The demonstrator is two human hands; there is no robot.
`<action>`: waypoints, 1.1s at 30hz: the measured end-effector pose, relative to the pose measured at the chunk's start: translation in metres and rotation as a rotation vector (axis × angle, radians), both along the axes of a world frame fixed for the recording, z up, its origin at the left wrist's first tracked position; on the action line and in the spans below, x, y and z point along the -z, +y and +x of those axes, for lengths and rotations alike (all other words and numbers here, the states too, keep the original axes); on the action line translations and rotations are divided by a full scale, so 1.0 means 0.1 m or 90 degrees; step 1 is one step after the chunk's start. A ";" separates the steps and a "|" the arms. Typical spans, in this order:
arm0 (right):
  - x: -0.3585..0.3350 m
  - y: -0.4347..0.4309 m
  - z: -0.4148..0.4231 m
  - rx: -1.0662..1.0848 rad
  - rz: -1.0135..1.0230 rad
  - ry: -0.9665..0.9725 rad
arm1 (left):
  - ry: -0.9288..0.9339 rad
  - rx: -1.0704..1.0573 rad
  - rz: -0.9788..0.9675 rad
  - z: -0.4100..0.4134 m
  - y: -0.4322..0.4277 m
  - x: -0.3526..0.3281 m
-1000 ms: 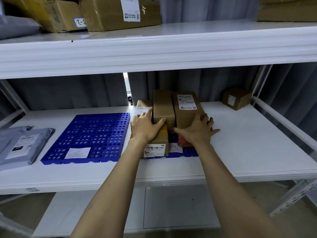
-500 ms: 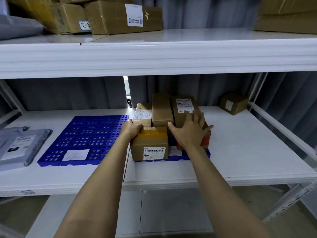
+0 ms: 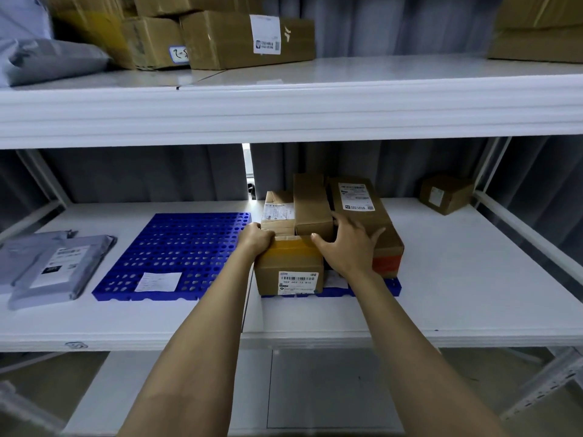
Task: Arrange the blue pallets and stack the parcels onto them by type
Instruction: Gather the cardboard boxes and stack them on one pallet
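Observation:
Two blue pallets lie side by side on the middle shelf. The left pallet (image 3: 176, 247) carries only a white label. The right pallet (image 3: 375, 290) is mostly hidden under several brown cartons. My left hand (image 3: 256, 241) curls over the top left edge of the front small carton (image 3: 288, 266). My right hand (image 3: 347, 247) lies spread, thumb at that carton's top right corner and fingers against the long labelled carton (image 3: 362, 209). A tall carton (image 3: 312, 203) and a small labelled carton (image 3: 277, 212) stand behind.
Grey poly mailers (image 3: 56, 266) lie at the shelf's left end. A lone small carton (image 3: 446, 193) sits at the back right. The upper shelf (image 3: 284, 111) overhangs, holding large cartons (image 3: 246, 39) and a grey bag (image 3: 47, 61). Bare white shelf surface (image 3: 473, 279) lies right of the pallets.
My left hand slid from the cartons' tops down to the front carton's left edge. My right hand shifted left toward that carton's corner. The view moved closer.

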State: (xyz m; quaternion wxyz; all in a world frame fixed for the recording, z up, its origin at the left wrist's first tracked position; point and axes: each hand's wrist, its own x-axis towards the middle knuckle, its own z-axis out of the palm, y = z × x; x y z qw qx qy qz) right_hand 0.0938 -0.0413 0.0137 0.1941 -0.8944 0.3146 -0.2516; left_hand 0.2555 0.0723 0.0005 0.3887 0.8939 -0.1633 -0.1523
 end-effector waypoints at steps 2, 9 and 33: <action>0.00 0.01 0.00 -0.001 -0.003 0.007 | -0.034 -0.007 0.006 -0.04 0.02 0.00; -0.01 0.04 -0.03 0.000 0.006 -0.012 | -0.117 0.084 -0.002 -0.44 0.15 -0.07; -0.11 0.13 -0.39 -0.057 -0.021 -0.252 | -0.372 0.278 0.221 -0.70 0.38 -0.23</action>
